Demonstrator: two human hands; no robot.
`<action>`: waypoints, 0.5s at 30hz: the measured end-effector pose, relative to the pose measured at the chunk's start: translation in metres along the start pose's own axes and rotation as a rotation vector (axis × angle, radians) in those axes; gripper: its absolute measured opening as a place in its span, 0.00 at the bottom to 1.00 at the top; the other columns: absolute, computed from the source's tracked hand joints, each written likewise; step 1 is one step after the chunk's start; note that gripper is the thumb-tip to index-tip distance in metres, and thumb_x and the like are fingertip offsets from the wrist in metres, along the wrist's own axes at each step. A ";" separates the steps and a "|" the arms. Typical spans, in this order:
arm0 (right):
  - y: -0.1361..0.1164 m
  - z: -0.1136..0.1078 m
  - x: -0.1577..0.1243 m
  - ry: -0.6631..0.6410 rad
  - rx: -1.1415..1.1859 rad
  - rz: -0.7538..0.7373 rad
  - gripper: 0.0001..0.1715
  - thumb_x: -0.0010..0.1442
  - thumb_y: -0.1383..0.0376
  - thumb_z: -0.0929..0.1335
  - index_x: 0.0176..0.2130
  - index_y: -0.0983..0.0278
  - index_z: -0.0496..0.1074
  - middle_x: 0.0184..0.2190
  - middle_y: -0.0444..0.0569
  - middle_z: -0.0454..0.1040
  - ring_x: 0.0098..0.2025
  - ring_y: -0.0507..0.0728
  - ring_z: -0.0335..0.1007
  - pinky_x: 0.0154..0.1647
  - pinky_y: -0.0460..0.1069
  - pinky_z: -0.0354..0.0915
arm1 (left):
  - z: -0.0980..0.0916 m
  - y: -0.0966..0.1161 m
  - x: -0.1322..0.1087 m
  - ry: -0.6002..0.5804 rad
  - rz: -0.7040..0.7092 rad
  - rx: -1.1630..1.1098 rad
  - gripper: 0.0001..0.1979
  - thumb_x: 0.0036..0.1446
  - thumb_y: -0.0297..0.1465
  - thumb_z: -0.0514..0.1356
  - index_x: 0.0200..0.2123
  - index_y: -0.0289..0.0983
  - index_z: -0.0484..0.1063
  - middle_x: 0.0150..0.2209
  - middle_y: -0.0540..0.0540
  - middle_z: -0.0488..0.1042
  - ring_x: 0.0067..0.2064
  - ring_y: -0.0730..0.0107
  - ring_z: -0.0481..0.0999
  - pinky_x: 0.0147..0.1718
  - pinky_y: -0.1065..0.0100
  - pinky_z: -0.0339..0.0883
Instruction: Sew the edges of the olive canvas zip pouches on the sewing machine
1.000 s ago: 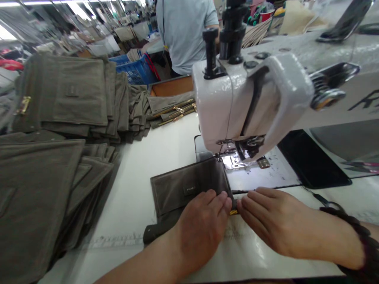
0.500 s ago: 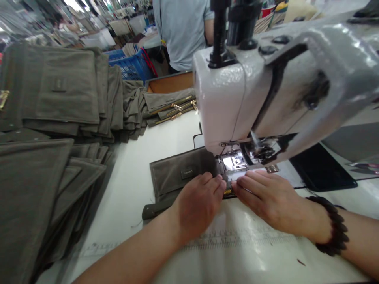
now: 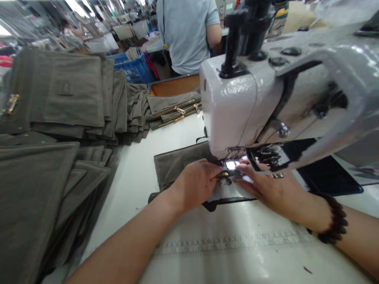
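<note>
A grey-brown fabric pouch piece [image 3: 174, 165] with a gold zipper [image 3: 222, 174] lies on the white table under the head of a white sewing machine [image 3: 237, 106]. My left hand [image 3: 195, 183] presses on the pouch, its fingertips closed together at the zipper right by the lit presser foot [image 3: 232, 163]. Across the zipper, my right hand [image 3: 266, 189] lies with fingers together on the fabric edge beside the needle area. A dark bead bracelet [image 3: 333, 219] circles my right wrist.
Tall stacks of the same grey-brown pieces [image 3: 59, 118] fill the left side. More zippered pieces [image 3: 174, 106] lie behind. A person in a light blue shirt [image 3: 186, 31] stands at the back near a blue basket [image 3: 134, 69]. A ruler strip [image 3: 231, 246] marks the table front.
Both hands have slid the pouch and zipper forward, away from me, until the zipper end sits under the presser foot. My view has moved closer to the machine.
</note>
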State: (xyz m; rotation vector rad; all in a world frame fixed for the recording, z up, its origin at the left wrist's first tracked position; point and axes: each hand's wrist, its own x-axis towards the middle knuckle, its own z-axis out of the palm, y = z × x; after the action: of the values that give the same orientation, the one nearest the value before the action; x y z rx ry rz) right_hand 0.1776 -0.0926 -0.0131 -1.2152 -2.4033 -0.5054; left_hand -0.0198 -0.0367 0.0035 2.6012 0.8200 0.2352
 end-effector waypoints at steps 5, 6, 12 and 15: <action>0.003 -0.001 -0.002 -0.157 0.212 0.153 0.15 0.61 0.64 0.58 0.32 0.67 0.69 0.18 0.47 0.68 0.18 0.53 0.61 0.21 0.48 0.58 | -0.005 -0.008 0.000 0.030 -0.163 -0.332 0.12 0.53 0.23 0.54 0.38 0.38 0.74 0.33 0.50 0.76 0.38 0.70 0.74 0.37 0.71 0.67; 0.004 -0.003 0.000 -0.210 0.265 0.189 0.14 0.60 0.64 0.58 0.31 0.66 0.69 0.18 0.47 0.68 0.19 0.53 0.62 0.22 0.48 0.59 | -0.005 -0.008 0.000 0.028 -0.166 -0.329 0.12 0.52 0.23 0.55 0.38 0.38 0.74 0.34 0.50 0.76 0.38 0.70 0.74 0.38 0.71 0.67; 0.028 -0.031 0.014 -0.666 0.668 0.243 0.13 0.56 0.60 0.64 0.25 0.64 0.71 0.18 0.43 0.69 0.18 0.49 0.63 0.20 0.43 0.57 | 0.004 0.002 -0.006 -0.082 0.061 0.128 0.13 0.54 0.25 0.54 0.44 0.34 0.69 0.45 0.45 0.72 0.47 0.68 0.70 0.47 0.68 0.62; 0.026 -0.033 0.012 -0.515 0.503 0.115 0.11 0.56 0.60 0.65 0.33 0.64 0.73 0.20 0.45 0.71 0.21 0.51 0.65 0.21 0.44 0.57 | 0.010 0.005 -0.009 -0.171 0.230 0.400 0.14 0.54 0.23 0.53 0.45 0.29 0.68 0.48 0.40 0.70 0.51 0.63 0.66 0.51 0.63 0.59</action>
State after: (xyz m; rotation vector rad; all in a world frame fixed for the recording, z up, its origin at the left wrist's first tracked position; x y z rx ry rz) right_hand 0.1987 -0.0856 0.0245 -1.3438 -2.6013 0.4860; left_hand -0.0221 -0.0492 -0.0043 3.0389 0.5508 -0.1005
